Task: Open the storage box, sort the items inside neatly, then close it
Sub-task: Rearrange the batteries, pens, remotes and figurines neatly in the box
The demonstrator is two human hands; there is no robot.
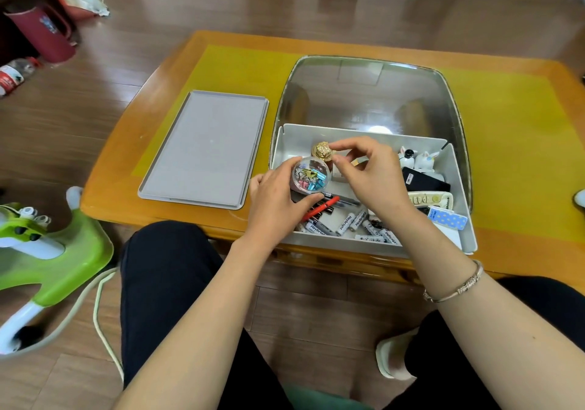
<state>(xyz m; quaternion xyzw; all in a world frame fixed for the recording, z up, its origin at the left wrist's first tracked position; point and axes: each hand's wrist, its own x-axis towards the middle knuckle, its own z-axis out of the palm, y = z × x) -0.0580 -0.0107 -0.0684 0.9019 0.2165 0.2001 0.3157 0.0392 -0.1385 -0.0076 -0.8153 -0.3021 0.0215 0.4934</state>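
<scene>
The white storage box stands open on the table, its clear lid tipped up behind it. Over the box's left part, my left hand grips a clear round container of coloured binder clips. Just to the right, my right hand pinches a small gold ornament between thumb and forefinger. Inside lie several white batteries, a red pen, a black device, a cream remote, white rabbit figures and a blue dotted eraser.
A grey flat tray lies on the yellow mat left of the box. The wooden table's front edge is close to my knees. A green and white toy stands on the floor at left; a red jug is far left.
</scene>
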